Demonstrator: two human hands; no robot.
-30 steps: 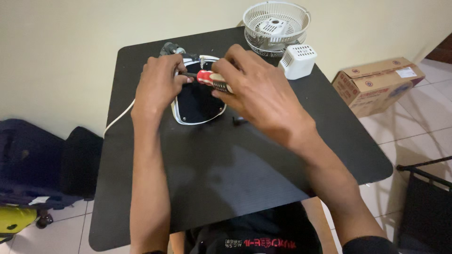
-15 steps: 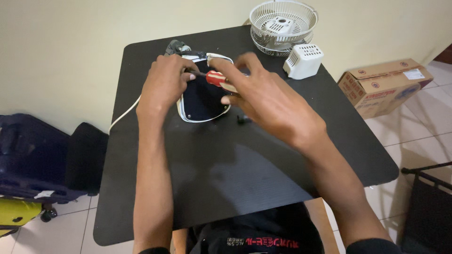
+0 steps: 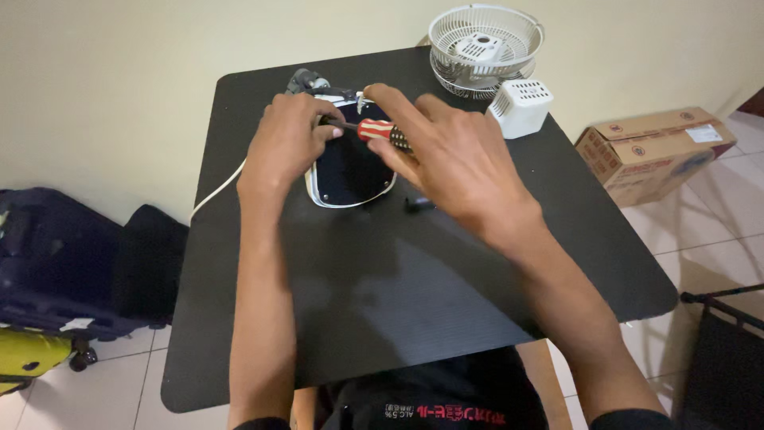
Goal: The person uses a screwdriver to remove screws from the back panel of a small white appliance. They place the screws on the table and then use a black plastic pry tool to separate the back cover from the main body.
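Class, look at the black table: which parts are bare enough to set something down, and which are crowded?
The table is bare across its near half, between the forearms and out to both side edges. The far edge is crowded: left hand and right hand with the screwdriver over the dark oval base, plus fan grille and white box.

A red-and-black-handled screwdriver [image 3: 380, 132] is held in the right hand [image 3: 450, 155] over a dark oval fan base [image 3: 350, 171] on the black table [image 3: 414, 295]. The base's left edge is gripped by the left hand [image 3: 288, 139]. White fan grilles [image 3: 484, 44] are stacked beyond the base.
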